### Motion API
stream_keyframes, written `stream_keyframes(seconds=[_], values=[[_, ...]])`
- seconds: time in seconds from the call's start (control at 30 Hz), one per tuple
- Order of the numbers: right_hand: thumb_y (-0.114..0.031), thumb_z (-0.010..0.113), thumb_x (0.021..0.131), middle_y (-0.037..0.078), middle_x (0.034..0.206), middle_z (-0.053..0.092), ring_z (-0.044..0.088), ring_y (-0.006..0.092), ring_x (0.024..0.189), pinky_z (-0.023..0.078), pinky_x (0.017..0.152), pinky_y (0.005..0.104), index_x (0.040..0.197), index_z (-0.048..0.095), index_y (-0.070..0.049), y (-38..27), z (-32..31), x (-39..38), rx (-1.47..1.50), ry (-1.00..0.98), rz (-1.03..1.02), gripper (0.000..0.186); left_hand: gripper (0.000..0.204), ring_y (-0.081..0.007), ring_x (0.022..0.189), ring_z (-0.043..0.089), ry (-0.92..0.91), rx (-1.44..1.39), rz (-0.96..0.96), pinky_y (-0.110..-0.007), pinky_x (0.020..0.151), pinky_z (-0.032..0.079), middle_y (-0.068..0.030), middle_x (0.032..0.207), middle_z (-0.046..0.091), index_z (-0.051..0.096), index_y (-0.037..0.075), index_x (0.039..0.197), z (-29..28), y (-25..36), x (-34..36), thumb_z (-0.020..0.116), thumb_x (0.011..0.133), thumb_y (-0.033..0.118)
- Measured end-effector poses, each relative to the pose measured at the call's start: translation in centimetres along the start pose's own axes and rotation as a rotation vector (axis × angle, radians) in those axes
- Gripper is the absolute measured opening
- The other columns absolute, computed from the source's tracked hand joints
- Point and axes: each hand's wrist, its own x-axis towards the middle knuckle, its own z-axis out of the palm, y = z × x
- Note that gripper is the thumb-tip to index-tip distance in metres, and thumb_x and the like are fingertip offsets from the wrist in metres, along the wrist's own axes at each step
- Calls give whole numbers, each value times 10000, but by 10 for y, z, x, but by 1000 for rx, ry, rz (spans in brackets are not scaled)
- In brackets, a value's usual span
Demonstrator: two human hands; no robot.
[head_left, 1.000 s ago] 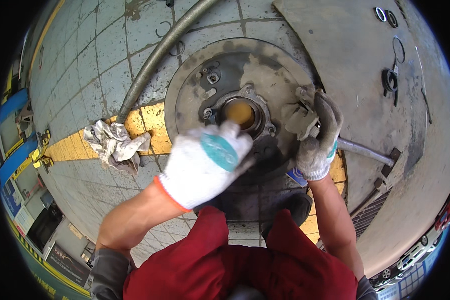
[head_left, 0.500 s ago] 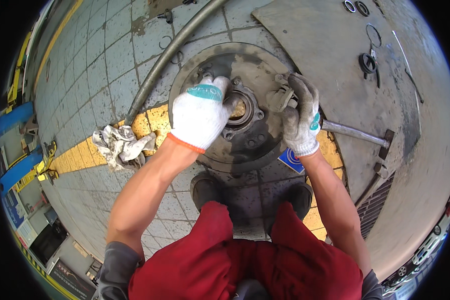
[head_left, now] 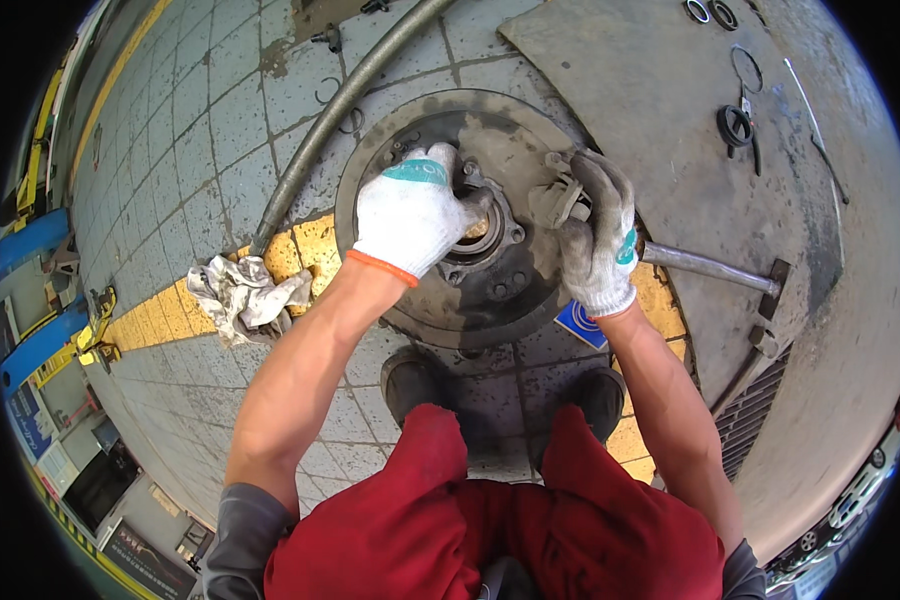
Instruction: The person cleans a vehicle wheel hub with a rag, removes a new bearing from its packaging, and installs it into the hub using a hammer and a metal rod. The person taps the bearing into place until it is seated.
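Note:
A large round metal disc (head_left: 510, 310), greasy and dark in patches, lies flat on the floor in front of my feet. At its middle is a hub (head_left: 515, 235) with a round bore, and something yellow-brown (head_left: 478, 229) shows inside. My left hand (head_left: 410, 205), in a white knit glove, lies over the hub's left side. Its fingers are curled together with their tips hidden, and the thumb reaches to the bore's edge. Above the disc's right side, my right hand (head_left: 602, 235) in a soiled glove closes round a grey, greasy, crumpled-looking thing (head_left: 550, 203); its kind is unclear.
A long metal pipe (head_left: 335, 115) runs beside the disc to a dirty white rag (head_left: 245, 295). A hammer (head_left: 705, 264) lies at right, on and beside a flat sheet (head_left: 670, 110) bearing black rings (head_left: 735, 125). A blue card (head_left: 582, 323) rests near my right wrist.
My left hand has shifted slightly up and rightward over the hub, its thumb now further across the bore. My right hand holds nearly the same place with the grey thing.

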Motion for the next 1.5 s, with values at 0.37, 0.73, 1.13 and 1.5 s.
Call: stream_keyframes(seconds=[0.37,0.73,1.13,1.5], values=[[-360,633,949,203,1455,645,579,442,1355,444,1177,550,1450,646,-28,-7,-2,2,1,-35,42,601,572,-395,1126,756,-102,-135,-40,-456,935,609,-191,1217,788,742,77,1292,-8,-3,12,833,886,469],[-318,648,919,213,1451,640,583,448,1342,454,1162,560,1451,638,-26,-2,0,0,7,-24,20,607,401,-409,1033,761,0,-227,-12,-455,882,605,-207,1124,787,760,53,1179,-3,-4,10,803,894,332],[-259,676,930,229,1434,629,627,449,1288,504,1097,543,1448,642,-36,-6,-1,3,-14,17,-13,565,280,-387,917,777,245,-199,-45,-449,799,615,-185,991,796,776,71,1057,16,-2,-9,820,883,285],[-245,704,935,225,1416,635,640,447,1265,533,1072,534,1436,642,-40,-7,-2,5,-23,49,-35,545,331,-280,1053,794,489,-394,-413,-391,938,633,-163,1161,815,740,89,1278,-83,-122,5,769,961,181]])
